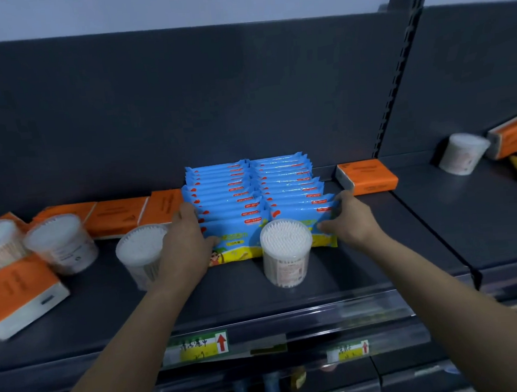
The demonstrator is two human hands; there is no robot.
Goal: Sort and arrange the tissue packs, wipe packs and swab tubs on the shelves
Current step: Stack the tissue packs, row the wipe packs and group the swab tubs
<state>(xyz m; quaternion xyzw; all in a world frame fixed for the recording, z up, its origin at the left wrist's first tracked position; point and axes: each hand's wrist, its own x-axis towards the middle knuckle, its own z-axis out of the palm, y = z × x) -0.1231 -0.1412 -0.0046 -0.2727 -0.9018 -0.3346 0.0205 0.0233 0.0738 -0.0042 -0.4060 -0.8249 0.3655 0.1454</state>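
Head view, working from the near edge outward: a yellow-and-green price label (198,348) hangs on the lip of the shelf (366,264), and my two forearms reach over it. Just past the lip a swab tub (287,252) stands upright, clear-walled with a dense white face of swab tips, right in front of the wipe packs (250,190); whether it touches them I cannot tell. My left hand (185,236) clamps the left end of the front packs, thumb on the face and fingers curled over the top. My right hand (351,216) does the same at the right end, so the hands are well apart with the block between them. I judge this hold is meant to square the two rows and stop them fanning out. The packs are glossy blue with red marks, standing on edge mid-shelf in two side-by-side rows that run back toward the dark rear panel (181,108). A second swab tub (142,256) sits just left of my left wrist. Farther back, orange tissue packs (118,216) lie along the rear left, and another tissue pack (368,177) lies at the rear right.
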